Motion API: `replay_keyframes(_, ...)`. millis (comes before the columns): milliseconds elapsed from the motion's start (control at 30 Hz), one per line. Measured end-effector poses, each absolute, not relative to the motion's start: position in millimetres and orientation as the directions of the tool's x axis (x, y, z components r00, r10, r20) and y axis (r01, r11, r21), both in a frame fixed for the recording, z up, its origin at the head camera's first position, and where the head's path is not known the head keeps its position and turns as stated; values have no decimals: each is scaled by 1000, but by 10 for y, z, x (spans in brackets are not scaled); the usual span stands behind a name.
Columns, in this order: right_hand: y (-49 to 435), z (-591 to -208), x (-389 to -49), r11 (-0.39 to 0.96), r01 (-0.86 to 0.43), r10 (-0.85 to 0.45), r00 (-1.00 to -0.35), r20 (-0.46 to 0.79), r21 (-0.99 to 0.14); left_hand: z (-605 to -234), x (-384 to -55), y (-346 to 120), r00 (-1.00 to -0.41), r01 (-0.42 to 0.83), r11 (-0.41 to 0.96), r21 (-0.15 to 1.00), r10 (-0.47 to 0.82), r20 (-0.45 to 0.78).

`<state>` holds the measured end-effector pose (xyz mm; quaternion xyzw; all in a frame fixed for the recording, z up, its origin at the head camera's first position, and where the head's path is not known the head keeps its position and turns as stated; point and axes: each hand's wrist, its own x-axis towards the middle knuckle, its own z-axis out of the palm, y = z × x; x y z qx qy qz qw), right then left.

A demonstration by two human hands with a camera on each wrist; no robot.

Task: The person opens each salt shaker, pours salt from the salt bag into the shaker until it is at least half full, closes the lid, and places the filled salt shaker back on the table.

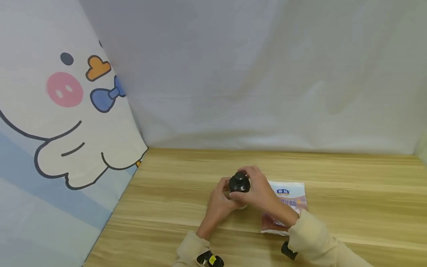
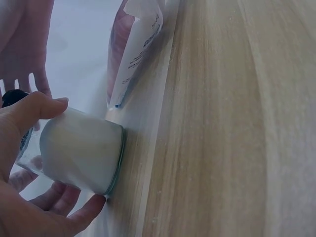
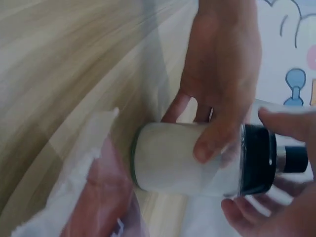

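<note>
A clear glass jar (image 3: 177, 160) filled most of the way with white contents stands upright on the wooden table. Its black lid (image 1: 239, 182) has a small knob on top. My left hand (image 1: 218, 204) grips the jar's body, thumb on one side and fingers around the other. From above, my right hand (image 1: 261, 193) holds the lid, thumb and fingertips at its rim. The lid sits on the jar's neck in the right wrist view. To the right, partly under the right forearm, lies a white and pink printed plastic bag (image 1: 291, 191).
The wooden table (image 1: 360, 193) extends to both sides of the hands. A white cloth backdrop (image 1: 250, 74) rises at the table's far edge. On the left hangs a sheet printed with a cartoon bird (image 1: 110, 144).
</note>
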<state>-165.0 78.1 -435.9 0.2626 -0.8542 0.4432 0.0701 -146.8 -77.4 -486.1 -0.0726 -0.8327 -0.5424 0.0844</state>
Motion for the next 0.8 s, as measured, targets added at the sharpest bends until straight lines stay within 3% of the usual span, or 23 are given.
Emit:
replay_keyframes(167,818,-4348,-1652,437,-535,-431,-830,353,-723,-4863,-1469,-752,-975,212,392,895,25,221)
replay_keyframes(800,758,-4447,-1576,441,-558,-319,-830,458,-703,-4883,-1442,-715,-971,202,402,893,-33,235)
